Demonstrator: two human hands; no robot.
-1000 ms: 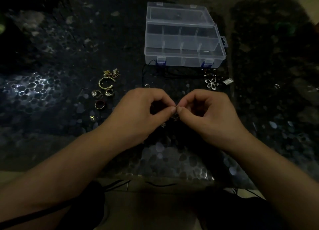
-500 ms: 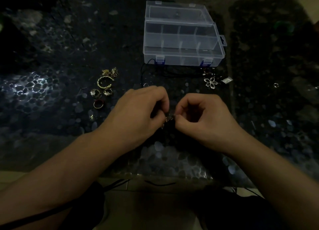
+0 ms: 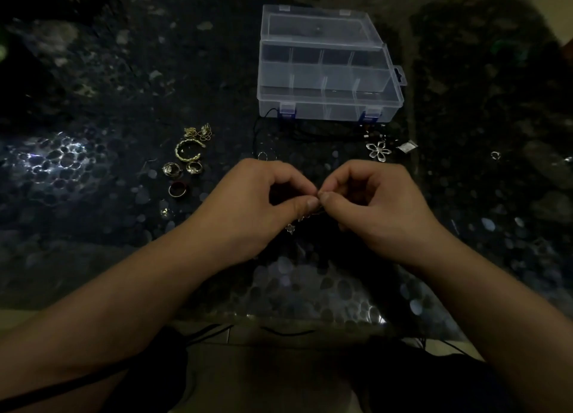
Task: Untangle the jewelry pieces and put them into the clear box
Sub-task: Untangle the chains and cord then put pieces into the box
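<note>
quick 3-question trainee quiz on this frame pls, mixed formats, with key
1. True or false: the clear box has its lid open.
2. Which lies nearest the gold cuff bracelet? A) flower pendant B) the two rings C) box latch
3. Fill in: the left hand and right hand both ___ a small tangled jewelry piece between thumb and fingertip.

Key: 1 true; 2 B; 3 pinch. The compartments look empty in this dim view, and what kind of piece the hands hold is too dark to tell.
</note>
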